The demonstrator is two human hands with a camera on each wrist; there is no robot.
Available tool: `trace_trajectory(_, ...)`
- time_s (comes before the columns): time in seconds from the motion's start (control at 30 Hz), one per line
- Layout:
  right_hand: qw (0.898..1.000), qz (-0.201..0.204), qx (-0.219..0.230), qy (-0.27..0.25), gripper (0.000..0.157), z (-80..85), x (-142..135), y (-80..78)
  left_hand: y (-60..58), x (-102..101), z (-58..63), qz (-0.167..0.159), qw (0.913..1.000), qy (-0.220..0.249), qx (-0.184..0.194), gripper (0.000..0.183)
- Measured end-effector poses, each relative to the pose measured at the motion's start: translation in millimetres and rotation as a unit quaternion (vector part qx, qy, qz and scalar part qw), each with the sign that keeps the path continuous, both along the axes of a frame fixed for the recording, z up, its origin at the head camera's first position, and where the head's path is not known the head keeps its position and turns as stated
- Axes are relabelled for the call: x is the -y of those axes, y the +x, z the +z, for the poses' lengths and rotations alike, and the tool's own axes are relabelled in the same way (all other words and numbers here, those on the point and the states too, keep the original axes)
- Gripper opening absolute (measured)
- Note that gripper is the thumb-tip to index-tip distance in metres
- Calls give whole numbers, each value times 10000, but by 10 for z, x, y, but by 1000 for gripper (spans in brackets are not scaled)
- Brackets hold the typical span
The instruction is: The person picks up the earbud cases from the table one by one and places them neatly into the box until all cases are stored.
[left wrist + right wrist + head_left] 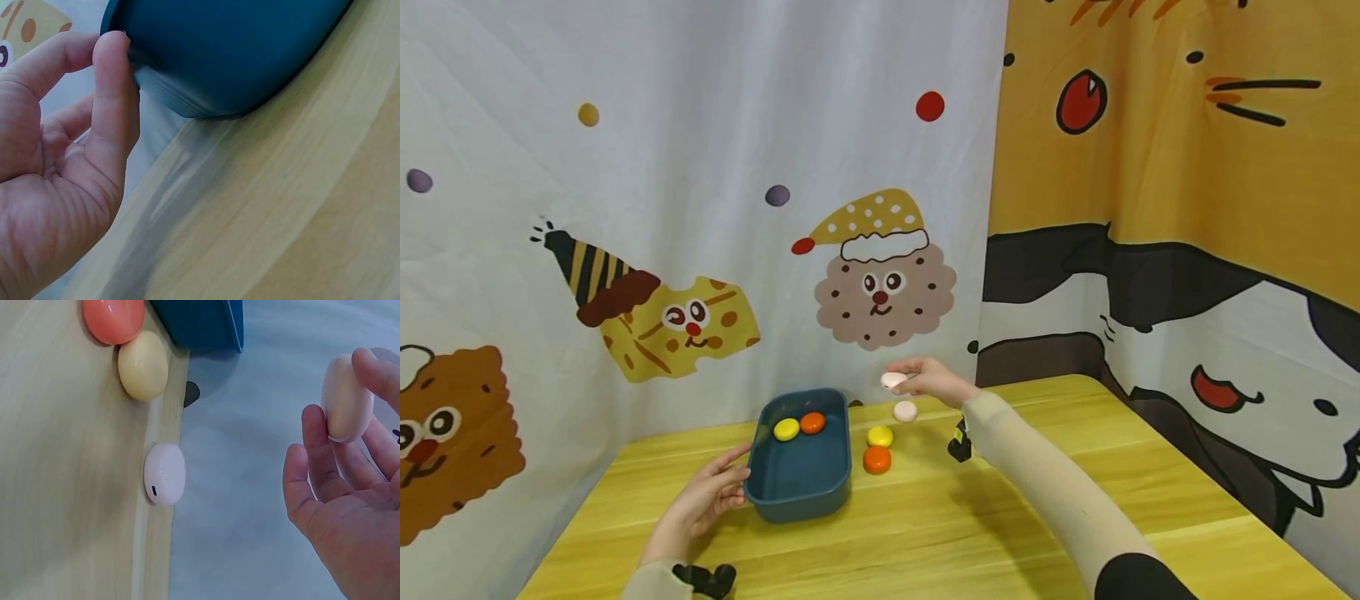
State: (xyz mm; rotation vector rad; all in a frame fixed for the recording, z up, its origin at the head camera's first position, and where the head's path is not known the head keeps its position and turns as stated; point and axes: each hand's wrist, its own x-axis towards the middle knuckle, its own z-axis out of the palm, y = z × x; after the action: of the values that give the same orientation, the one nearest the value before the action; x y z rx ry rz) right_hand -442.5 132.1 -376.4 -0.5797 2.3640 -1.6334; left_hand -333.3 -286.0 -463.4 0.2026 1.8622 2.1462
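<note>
My right hand (936,381) pinches a pale pink rounded disc (345,399) between thumb and fingers, raised above the table's back edge. Below it, a second pale pink disc (906,411) lies on the table; in the right wrist view a small dark slot shows on its side. A yellow disc (880,437) and an orange disc (877,459) lie close together, right of the dark blue box (800,507). Inside that box are another yellow disc (786,430) and another orange disc (812,423). My left hand (709,496) touches the box's left side near the rim with thumb and fingertips.
The wood-grain table (940,533) ends just behind the box. A printed cloth (700,208) hangs along its back edge and another printed cloth (1187,317) along the right. Each wrist wears a black device, such as the right wrist camera (959,442).
</note>
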Motion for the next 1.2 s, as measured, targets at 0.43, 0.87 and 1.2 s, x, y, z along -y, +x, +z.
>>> trace_trajectory(0.43,9994,307,-150,17,55,102,154,-58,-12,-7,48,-88,9999,34,-70,71)
trace_trajectory(0.87,9993,344,-163,21,45,184,272,-23,-19,-32,-11,-33,9999,-112,-53,71)
trace_trajectory(1.2,9989,400,-224,-11,43,188,383,-41,-8,5,-33,6,10000,-55,0,71)
